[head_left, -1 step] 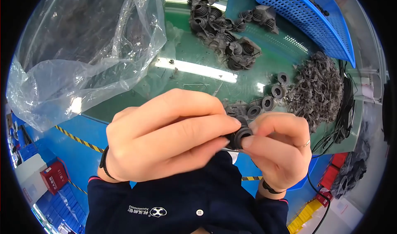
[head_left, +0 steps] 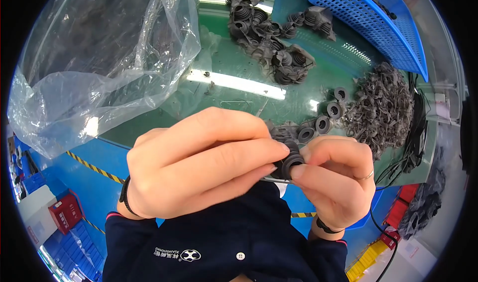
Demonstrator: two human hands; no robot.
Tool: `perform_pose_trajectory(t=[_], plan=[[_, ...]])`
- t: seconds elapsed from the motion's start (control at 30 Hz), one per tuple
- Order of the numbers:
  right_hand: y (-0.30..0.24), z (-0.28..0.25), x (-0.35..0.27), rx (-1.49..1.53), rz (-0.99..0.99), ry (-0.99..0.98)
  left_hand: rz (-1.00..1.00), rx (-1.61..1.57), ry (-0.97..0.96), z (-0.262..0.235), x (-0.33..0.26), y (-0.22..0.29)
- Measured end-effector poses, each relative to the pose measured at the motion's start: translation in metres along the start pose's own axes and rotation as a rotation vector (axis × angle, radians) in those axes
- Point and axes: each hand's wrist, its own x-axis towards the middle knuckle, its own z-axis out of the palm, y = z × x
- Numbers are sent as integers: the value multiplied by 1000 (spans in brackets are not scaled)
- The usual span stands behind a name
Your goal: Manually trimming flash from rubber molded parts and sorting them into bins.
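Note:
A dark ribbed rubber bellows boot [head_left: 289,167] is held between my hands over the table's near edge, its round opening tilted toward me. My left hand [head_left: 204,162] is closed, with its fingertips pinching the left side of the boot. On the other side, my right hand [head_left: 341,175] grips the boot's rim between thumb and forefinger; the other fingers are curled. Part of the boot is hidden behind the fingertips. Just beyond my hands, several loose grey rubber boots, one of them [head_left: 323,125] lying with its opening up, form a slanting row on the green table [head_left: 234,107].
A heap of torn rubber scraps [head_left: 383,110] lies at the right. Joined rubber bellows in sheets [head_left: 271,40] lie at the far middle. A large clear plastic bag [head_left: 109,58] covers the left. A blue perforated basket [head_left: 368,28] stands at the far right, near black cables [head_left: 417,137].
Almost nothing differs. Both hands keep their hold on the rubber bellows boot, with only a very slight shift of the fingers.

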Motion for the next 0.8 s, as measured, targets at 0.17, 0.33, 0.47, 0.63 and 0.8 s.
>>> perform_pose_trajectory(t=[0.17, 0.33, 0.47, 0.63, 0.8], plan=[[-9, 2, 3, -96, 97, 2, 179, 236, 20, 2, -2, 3], [-12, 14, 3, -220, 253, 86, 319, 502, 132, 17, -7, 7], [-12, 14, 1, -289, 170, 114, 110, 576, 43, 10, -7, 18], [-11, 9, -12, 79, 279, 222, -231, 209, 208, 7, -5, 0], [-10, 9, -12, 979, 599, 387, -306, -36, -227, 2, -9, -1]])
